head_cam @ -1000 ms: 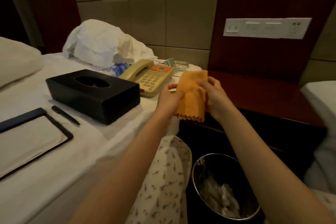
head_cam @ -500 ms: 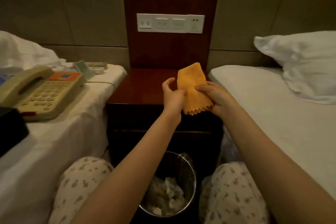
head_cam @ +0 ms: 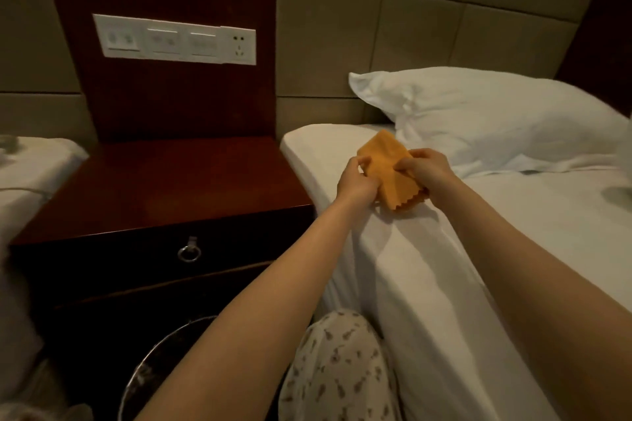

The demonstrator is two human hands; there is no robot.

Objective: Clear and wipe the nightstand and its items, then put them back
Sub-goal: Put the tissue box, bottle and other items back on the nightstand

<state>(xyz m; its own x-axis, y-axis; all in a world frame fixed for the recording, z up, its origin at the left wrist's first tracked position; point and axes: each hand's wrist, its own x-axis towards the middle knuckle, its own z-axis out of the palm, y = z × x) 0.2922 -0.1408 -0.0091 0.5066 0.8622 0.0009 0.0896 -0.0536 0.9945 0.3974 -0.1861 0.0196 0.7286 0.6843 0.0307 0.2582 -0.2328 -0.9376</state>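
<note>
Nightstand (head_cam: 164, 188) beside white bed (head_cam: 513, 222)

A white pillow (head_cam: 496, 120) lies on the right-hand bed (head_cam: 478, 267), a switch panel (head_cam: 174, 39) sits on the wall, and a bin (head_cam: 150, 351) stands below.

Glossy wood nightstand (head_cam: 164, 181) — matt orange cloth (head_cam: 386, 164), zigzag-edged.

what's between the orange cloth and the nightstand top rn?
Head view: the left hand pinching the orange cloth, then only the white-sheeted bed edge up to the nightstand. The right hand grips the cloth's far side.
</note>
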